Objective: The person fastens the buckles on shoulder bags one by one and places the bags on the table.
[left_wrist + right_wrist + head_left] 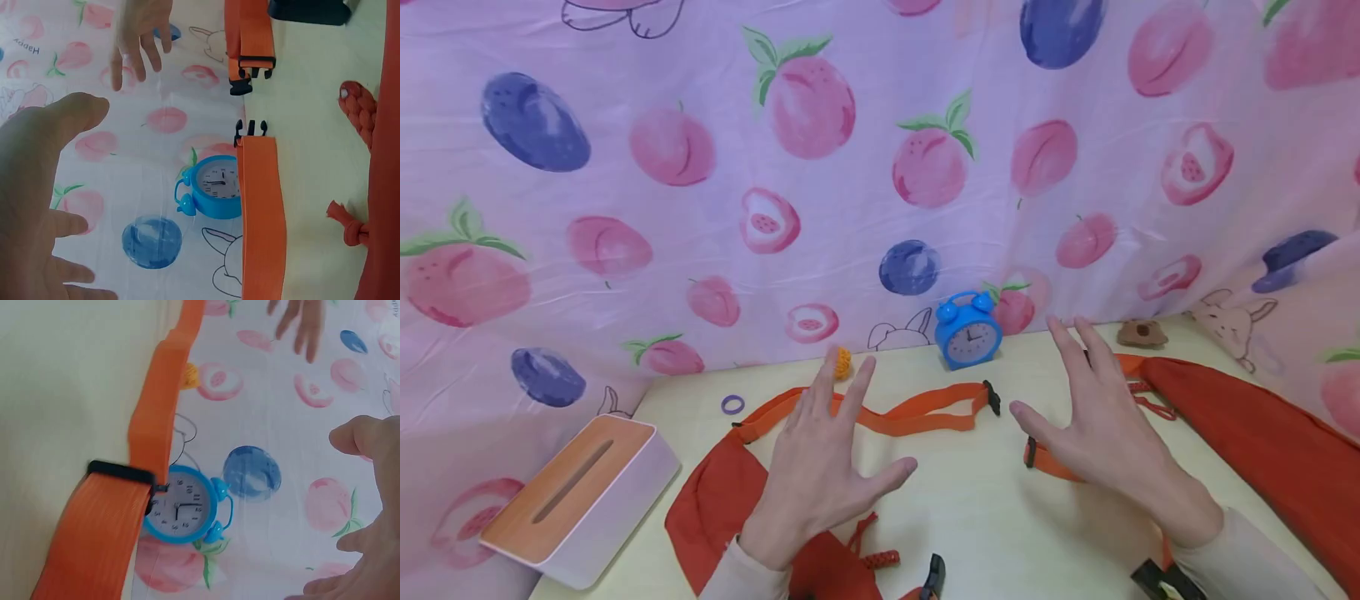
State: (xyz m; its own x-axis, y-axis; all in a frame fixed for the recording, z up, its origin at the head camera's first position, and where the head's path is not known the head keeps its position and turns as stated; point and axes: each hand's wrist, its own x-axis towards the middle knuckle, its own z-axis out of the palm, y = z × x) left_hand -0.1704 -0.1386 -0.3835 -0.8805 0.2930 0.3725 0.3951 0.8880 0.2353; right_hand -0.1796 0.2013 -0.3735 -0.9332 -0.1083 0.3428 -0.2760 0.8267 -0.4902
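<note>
My left hand [816, 467] hovers with fingers spread over a red fabric piece [718, 483], which looks like a bag. It touches nothing that I can see. From that piece an orange strap [895, 422] runs across the table to a black buckle half [992, 398]. My right hand [1108, 429], also spread and holding nothing, is above a shorter orange strap [1056, 463] that ends in a black buckle end [1031, 452]. To its right lies a second red fabric piece [1247, 425]. In the left wrist view the two strap ends face each other, apart.
At the back stands a blue alarm clock [970, 333]. A tissue box [580, 500] with a wooden top sits at left. A purple ring [732, 404], an orange-yellow item [843, 364] and a brown item [1142, 333] lie along the back. Fruit-print cloth [850, 217] hangs behind.
</note>
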